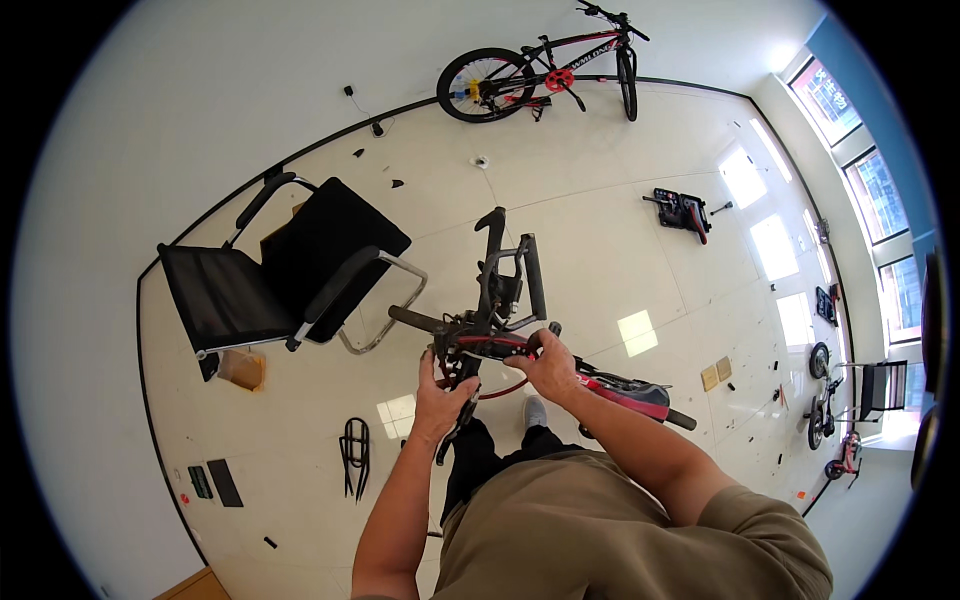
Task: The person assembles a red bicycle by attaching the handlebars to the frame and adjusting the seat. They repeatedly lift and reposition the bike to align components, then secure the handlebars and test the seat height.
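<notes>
One part-built black-and-red cycle frame (485, 343), central, directly in front of the person, above the pale tiled floor (600, 220); fitted with a black handlebar grip (416, 320) at its left, a black tubular loop (535, 285) on the far side and a curved red cable (507, 391) below. Left hand (442, 410): at the near left of the frame, thumb and fingers spread to either side of a dark part; whether it is closed on that part cannot be told. Right hand (553, 368): thumb and forefinger bent together, pinching the red-and-black section right of centre. To the lower right, beyond the right hand, a second black grip (682, 420) at the end of a red-and-black body. Beneath, one grey shoe (535, 412). Surroundings: left, a black armchair (345, 230) with metal tubing, an open cardboard box (242, 370) near it; lower left, a black tubular rack (355, 450) flat on the floor; at the far wall, a black bicycle with red chainring (560, 80); right of centre, an open black tool case (680, 212); farther right, two tan cardboard pieces (717, 373), side by side.
</notes>
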`<state>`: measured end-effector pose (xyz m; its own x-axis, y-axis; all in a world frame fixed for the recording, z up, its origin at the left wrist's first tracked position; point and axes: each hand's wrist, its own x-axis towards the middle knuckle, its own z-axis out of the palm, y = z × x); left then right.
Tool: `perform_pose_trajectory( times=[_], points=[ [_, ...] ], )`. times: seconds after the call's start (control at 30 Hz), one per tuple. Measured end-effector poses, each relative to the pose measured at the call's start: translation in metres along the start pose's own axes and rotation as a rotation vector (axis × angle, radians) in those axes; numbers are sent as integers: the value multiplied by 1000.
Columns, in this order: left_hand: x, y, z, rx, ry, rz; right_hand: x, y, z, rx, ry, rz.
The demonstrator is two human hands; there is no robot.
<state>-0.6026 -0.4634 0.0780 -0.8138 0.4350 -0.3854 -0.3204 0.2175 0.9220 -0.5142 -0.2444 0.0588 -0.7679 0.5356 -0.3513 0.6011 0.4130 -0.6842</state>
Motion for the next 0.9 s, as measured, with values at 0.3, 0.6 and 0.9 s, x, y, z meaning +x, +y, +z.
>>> perform_pose_trajectory(
  times=[0.3,0.6,0.9],
  points=[
    [-12,-28,6,-24,43,-29,-11,-1,17,-32,-67,-219],
    [-36,-18,-2,438,160,211,-33,13,24,-407,57,-523],
    [5,-36,-21,298,-54,395,-23,26,40,-137,-85,-369]
  ],
)
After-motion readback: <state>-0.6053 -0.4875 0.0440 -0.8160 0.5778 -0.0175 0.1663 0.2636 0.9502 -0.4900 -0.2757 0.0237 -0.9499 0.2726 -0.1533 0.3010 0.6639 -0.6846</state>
